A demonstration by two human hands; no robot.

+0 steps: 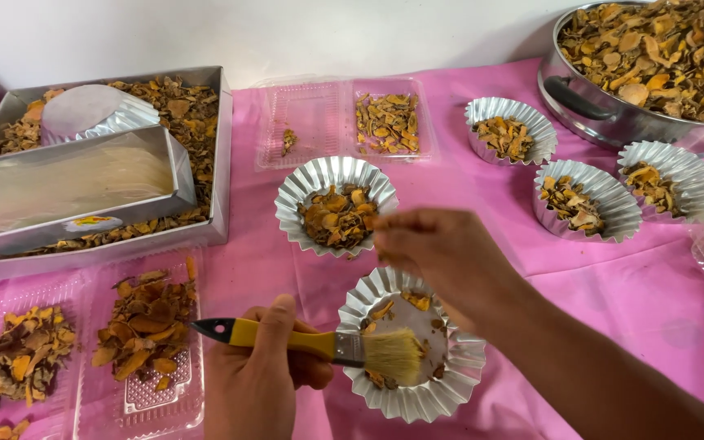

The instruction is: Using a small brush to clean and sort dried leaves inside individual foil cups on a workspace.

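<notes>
My left hand (258, 383) grips a yellow-handled brush (319, 345) with pale bristles, held level over a fluted foil cup (442, 383) near the table's front. That cup holds only a few dried orange-brown slices. My right hand (442, 257) hovers over the far rim of the same cup, fingers pinched together near a second foil cup (319, 175) filled with dried slices. Whether the fingers hold a slice I cannot tell.
Three more filled foil cups (588, 200) sit at right beside a large steel pot (613, 114) heaped with slices. Clear plastic trays (344, 122) with slices lie on the pink cloth. A metal tray (217, 163) at left holds slices and a box.
</notes>
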